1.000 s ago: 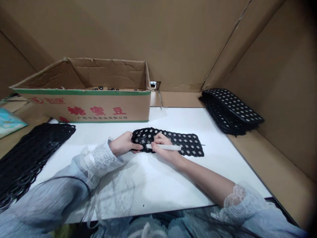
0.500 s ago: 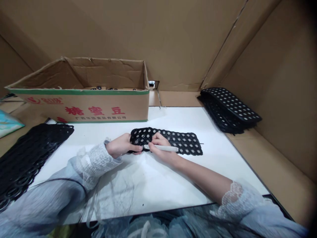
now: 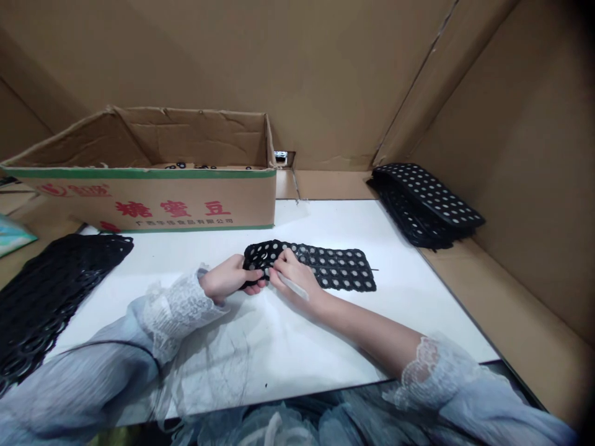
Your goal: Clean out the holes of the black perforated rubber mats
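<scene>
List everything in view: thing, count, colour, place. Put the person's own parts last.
Perforated black rubber strip: one, black with round holes, flat on the white board at centre, its left end under both hands.
White slim rod tool: one, white, in the right hand, tip at the strip's left end.
Stack of perforated black strips: one pile, black, far right.
Pile of black ring mats: one pile, black, left edge.
Open cardboard box: one, brown with a green band and red print, back left; small black rings inside.
White board: one, white, worktop.
Cardboard walls: brown, behind and right.
Left hand: grips the strip's left end.
Right hand: holds the rod.
</scene>
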`<state>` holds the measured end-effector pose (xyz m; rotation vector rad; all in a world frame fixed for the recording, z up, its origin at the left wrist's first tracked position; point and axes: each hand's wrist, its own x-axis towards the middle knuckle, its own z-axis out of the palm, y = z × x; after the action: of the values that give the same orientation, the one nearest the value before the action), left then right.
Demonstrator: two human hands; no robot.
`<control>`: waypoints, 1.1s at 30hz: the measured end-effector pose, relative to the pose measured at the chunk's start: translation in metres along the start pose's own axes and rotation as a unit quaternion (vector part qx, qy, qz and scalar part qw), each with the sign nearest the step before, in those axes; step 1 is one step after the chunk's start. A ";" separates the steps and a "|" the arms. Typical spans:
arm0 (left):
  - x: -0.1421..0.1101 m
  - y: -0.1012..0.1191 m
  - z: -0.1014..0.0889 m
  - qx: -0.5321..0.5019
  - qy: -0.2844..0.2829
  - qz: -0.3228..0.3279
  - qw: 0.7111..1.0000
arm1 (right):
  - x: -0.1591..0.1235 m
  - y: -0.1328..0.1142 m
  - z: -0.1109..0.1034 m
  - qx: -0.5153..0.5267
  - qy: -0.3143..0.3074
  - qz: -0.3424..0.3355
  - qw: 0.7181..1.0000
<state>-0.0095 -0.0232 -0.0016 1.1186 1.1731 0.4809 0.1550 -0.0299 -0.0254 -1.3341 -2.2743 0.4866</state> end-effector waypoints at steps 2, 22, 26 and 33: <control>-0.002 0.002 0.000 0.002 -0.017 -0.003 1.000 | 0.001 -0.001 0.002 -0.021 0.009 -0.002 1.000; 0.007 0.013 -0.031 0.273 0.099 0.102 0.952 | 0.020 0.035 -0.022 0.220 0.025 0.048 0.974; 0.004 0.013 -0.016 0.484 0.304 0.293 0.766 | 0.013 0.025 -0.024 0.238 0.050 0.015 0.970; 0.015 -0.001 -0.004 0.472 0.188 0.313 0.803 | 0.010 0.020 -0.028 0.228 0.083 -0.033 0.970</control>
<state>-0.0082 -0.0099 -0.0094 2.4131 1.4102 0.6572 0.1800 -0.0102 -0.0105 -1.0215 -1.9108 0.7862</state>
